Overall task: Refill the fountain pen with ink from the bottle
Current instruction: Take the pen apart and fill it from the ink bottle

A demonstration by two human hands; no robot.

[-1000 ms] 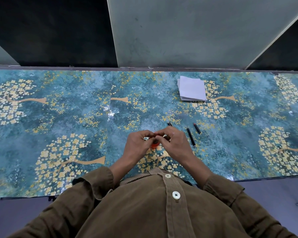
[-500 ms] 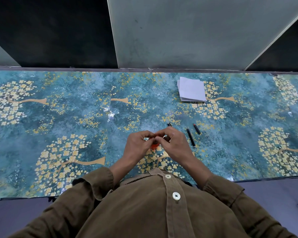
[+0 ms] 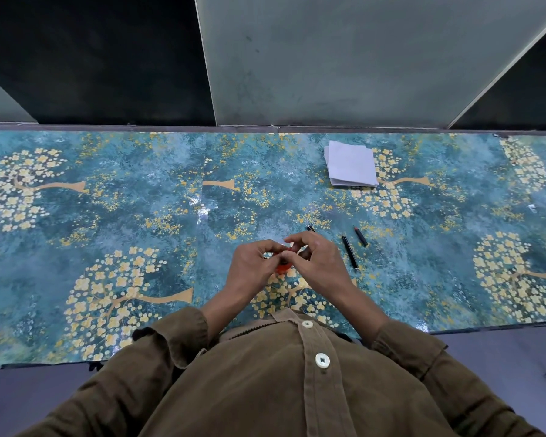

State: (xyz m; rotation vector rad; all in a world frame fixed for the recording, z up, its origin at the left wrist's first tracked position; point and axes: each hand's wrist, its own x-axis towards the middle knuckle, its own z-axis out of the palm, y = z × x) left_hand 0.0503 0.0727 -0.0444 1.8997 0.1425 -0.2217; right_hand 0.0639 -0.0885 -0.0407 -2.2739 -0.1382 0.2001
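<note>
A long desk [image 3: 108, 216] is seen from above, covered by a glossy teal sheet printed with yellow-blossomed trees (their tan trunks lie sideways in this view). Small glints of light are caught on the sheet near its middle. Behind the far edge, a pale grey-green wall panel [image 3: 344, 58] is flanked by dark panels [image 3: 92, 58] on both sides. A plain grey floor [image 3: 501, 351] is visible along the near edge.

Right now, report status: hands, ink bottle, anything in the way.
Left hand and right hand closed together over small orange-red item, likely the ink bottle, mostly hidden. Two dark pen parts lie right. Nothing blocking.
</note>
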